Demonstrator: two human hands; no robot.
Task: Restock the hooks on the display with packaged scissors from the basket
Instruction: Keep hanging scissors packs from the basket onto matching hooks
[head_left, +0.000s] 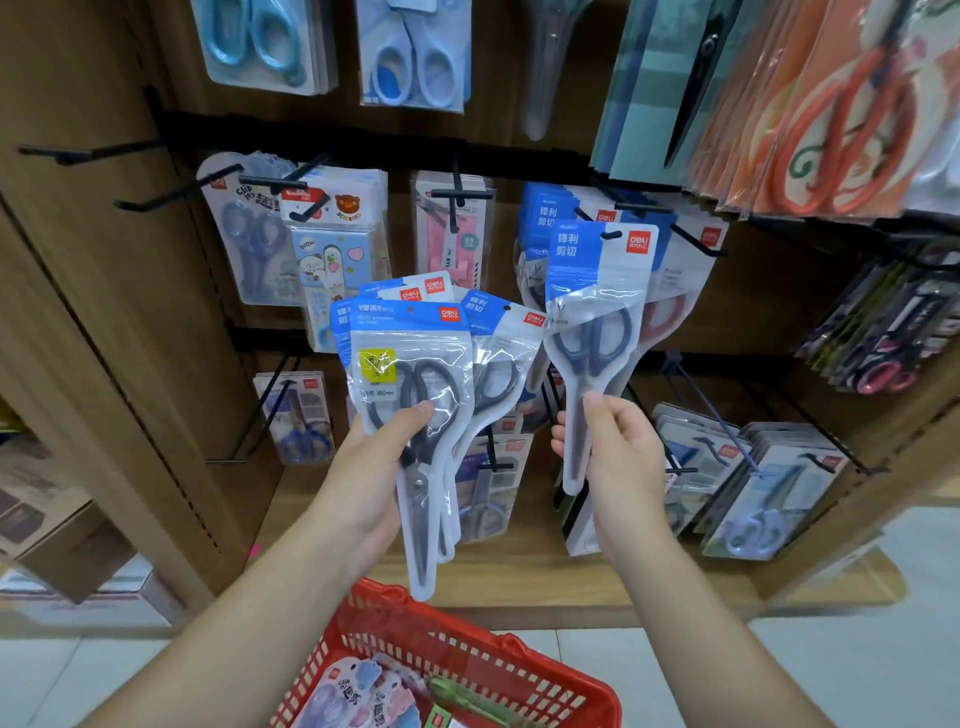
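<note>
My left hand (375, 470) grips a fanned bunch of blue-topped scissors packs (410, 374), thumb across the front pack with black-handled scissors. My right hand (618, 457) pinches a single pack of blue-handled scissors (597, 332) near its lower part and holds it upright. Its hang hole sits at the tip of a black hook (613, 235) where matching blue packs (540, 223) hang. The red basket (571, 691) lies below my arms with more packaged scissors inside.
The wooden display carries rows of black hooks. Two bare hooks (156, 192) stick out at the upper left. Cartoon packs (332, 244), a pink pack (457, 234), orange scissors (852, 130) and lower packs (769, 493) hang around. Cardboard boxes (57, 530) stand at the left.
</note>
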